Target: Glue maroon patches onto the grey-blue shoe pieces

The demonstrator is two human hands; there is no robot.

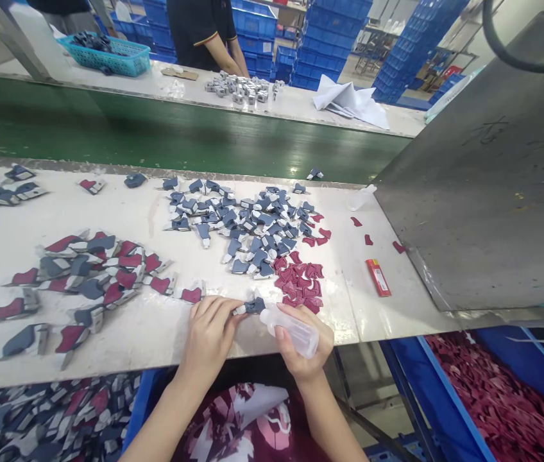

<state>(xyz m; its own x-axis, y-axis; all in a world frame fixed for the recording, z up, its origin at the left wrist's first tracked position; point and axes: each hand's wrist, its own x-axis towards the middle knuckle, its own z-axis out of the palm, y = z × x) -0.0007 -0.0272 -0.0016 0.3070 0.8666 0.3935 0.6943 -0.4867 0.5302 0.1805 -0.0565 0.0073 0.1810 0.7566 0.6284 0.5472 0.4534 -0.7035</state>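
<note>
Bottle (297, 331) clamped in R hand (314, 360), tip by blue-grey pc (255, 306) pinched in L hand (209, 332); over-squeeze cd flood pc, slack L pinch cd let it twist.

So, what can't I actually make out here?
All in the head view:
Bottle: its tip is too small to tell whether it touches the blue-grey piece.
Right hand: partly hidden by the bottle it holds.
Red item: label print too small to read.
Co-worker: head cut off by the top edge.
Blue bin: cut off by the bottom edge.
</note>
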